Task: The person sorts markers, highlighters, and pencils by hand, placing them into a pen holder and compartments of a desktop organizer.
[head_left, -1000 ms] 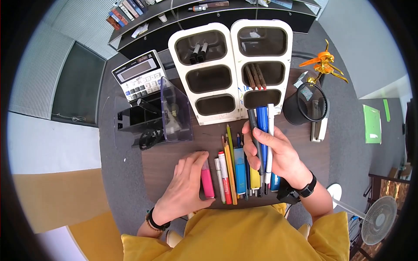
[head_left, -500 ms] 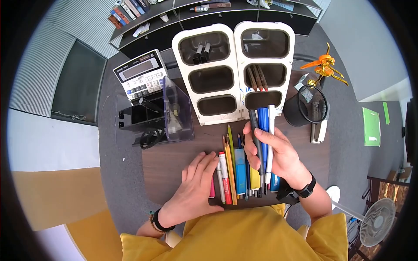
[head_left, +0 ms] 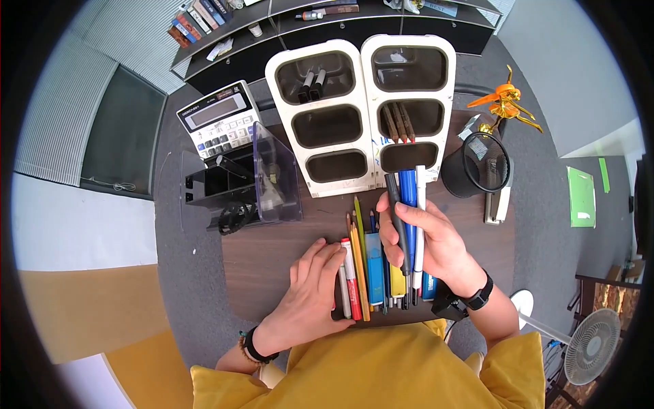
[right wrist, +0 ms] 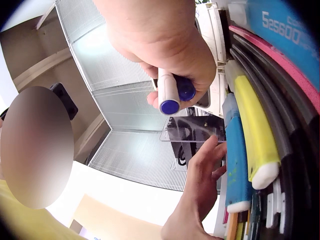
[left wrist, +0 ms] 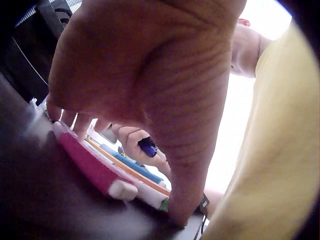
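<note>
My left hand spans the left end of a row of pens, fingers at the far ends and thumb at the near end. Under it lie a pink highlighter and a white marker with a green end. My right hand grips a dark marker, a blue marker and a white marker above the row. In the right wrist view the right hand holds the white marker. The row includes a red-capped marker, pencils, and blue and yellow highlighters.
Behind the row stands a white organizer with dark compartments; two black-and-white markers and several brown pencils are inside. A clear desk holder and calculator stand left; a black mesh cup, stapler and orange-gold figurine stand right.
My left hand has moved right along the row, and the pink highlighter has shifted right with it, now hidden beneath it in the head view. My right hand keeps its hold on the three markers.
</note>
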Demonstrator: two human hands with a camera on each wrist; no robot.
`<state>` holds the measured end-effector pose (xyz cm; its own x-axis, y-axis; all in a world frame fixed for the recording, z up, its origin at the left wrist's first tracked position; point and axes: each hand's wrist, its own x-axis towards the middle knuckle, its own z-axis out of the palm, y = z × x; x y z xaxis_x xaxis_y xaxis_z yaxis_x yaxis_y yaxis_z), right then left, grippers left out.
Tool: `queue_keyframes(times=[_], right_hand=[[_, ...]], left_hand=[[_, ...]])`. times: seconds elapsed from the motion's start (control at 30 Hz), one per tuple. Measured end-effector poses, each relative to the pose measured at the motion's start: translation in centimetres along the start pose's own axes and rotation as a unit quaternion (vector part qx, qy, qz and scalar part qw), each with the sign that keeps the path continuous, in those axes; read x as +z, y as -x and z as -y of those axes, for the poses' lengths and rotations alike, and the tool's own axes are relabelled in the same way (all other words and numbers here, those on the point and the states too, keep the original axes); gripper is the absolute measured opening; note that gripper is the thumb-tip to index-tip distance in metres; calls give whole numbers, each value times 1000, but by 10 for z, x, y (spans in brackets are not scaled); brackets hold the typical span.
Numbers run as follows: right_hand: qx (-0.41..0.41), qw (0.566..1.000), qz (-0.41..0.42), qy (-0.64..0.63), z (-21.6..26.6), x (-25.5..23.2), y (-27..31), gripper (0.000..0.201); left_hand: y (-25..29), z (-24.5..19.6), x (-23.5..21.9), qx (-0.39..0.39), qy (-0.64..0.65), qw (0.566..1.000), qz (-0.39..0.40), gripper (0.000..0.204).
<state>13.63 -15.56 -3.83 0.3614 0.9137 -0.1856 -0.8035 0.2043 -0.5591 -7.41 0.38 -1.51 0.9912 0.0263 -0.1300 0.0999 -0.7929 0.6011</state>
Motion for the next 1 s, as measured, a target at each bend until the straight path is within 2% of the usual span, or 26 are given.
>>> queue_keyframes(times=[0.23,0.33,0.4,0.43,0.47,0.5,0.6,0.73,0.83,1.0], right_hand=[[9,1000,-4,11,0,1,-1,28],[18,1000,8,-8,0,2,0,30],[28,1000,6,-8,-2,3,0,32],[40,999,4,-8,-2,2,0,34],[41,998,41,-8,-5,-5,-1,38],[41,998,41,-7,-5,-4,-1,38],[85,995,58,-10,-4,-1,-2,41],[95,995,32,-23,-4,9,1,48],[115,992,43,-34,0,9,1,49],[89,995,34,-33,-1,7,0,56]], left_hand=[[4,-4,-12,1,4,1000,-11,130],[6,-10,-22,6,16,999,-29,122],[4,-13,-27,26,49,995,-82,125],[2,-14,-29,26,48,995,-82,125],[-2,-16,-31,38,65,991,-109,126],[-7,-17,-34,50,81,986,-136,128],[-21,-23,-42,71,76,983,-152,129],[-50,-31,-56,86,43,989,-114,134],[-72,-26,-56,97,62,989,-95,132],[-80,-13,-47,107,74,990,-57,138]])
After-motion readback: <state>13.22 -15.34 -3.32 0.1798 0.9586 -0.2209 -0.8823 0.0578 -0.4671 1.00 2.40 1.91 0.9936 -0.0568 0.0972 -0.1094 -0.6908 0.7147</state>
